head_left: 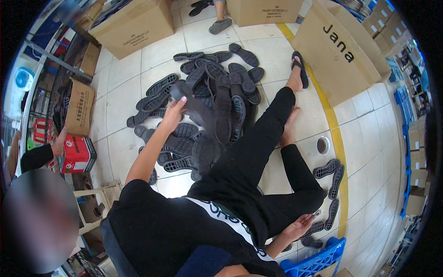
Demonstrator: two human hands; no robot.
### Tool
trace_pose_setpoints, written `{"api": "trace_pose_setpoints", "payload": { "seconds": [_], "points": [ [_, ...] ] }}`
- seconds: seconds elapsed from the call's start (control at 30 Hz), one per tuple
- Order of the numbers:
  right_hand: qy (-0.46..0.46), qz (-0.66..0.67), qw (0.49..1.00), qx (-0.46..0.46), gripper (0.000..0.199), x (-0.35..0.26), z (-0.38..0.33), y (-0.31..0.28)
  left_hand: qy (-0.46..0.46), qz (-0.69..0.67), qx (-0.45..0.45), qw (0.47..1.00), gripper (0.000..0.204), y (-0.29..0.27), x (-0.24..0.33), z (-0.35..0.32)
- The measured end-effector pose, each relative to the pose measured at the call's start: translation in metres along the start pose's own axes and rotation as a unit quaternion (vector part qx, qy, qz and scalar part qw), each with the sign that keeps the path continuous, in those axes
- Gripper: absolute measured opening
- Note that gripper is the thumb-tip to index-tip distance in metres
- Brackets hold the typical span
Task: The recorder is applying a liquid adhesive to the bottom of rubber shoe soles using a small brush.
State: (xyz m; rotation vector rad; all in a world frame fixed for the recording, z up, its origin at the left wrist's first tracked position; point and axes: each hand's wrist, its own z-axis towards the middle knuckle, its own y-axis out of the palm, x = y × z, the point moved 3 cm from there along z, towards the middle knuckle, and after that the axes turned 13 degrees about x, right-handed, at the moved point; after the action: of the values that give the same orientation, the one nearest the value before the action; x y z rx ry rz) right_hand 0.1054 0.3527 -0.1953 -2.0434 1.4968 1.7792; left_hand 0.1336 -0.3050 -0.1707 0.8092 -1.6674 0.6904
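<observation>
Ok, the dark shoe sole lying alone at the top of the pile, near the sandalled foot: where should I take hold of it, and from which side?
Probably at the narrow waist of the lone sole, pinching across its width from above. It lies flat on the tile floor, apart from the pile, so both long edges look free. The left hand already holds a sole; the right hand is back by the small row.

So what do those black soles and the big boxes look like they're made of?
The soles look like matte black moulded rubber or foam: ribbed treads, and the one held in the left hand seems to bend. The boxes look like plain brown corrugated cardboard, with folded flaps.
</observation>
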Motion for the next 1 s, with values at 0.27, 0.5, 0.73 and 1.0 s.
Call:
{"api": "trace_pose_setpoints", "payload": {
  "seconds": [0.27, 0.5, 0.73, 1.0],
  "points": [
    [0.069, 0.061, 0.992, -0.081, 0.028, 0.038, 0.013, 0.108, 0.27, 0.072, -0.312, 0.908, 0.056, 0.151, 0.129, -0.103],
    [0.171, 0.0, 0.981, -0.087, 0.017, 0.06, -0.013, 0.128, 0.34, 0.341, -0.667, 0.568, 0.032, 0.199, 0.07, -0.17],
    [0.201, 0.058, 0.977, 0.033, 0.018, 0.065, 0.019, 0.106, 0.422, 0.465, -0.074, 0.775, 0.071, 0.162, 0.02, -0.132],
    [0.129, -0.228, 0.962, -0.076, 0.02, 0.075, 0.093, 0.123, -0.189, -0.078, -0.025, 0.979, 0.055, 0.167, -0.015, -0.116]
  ]
}}
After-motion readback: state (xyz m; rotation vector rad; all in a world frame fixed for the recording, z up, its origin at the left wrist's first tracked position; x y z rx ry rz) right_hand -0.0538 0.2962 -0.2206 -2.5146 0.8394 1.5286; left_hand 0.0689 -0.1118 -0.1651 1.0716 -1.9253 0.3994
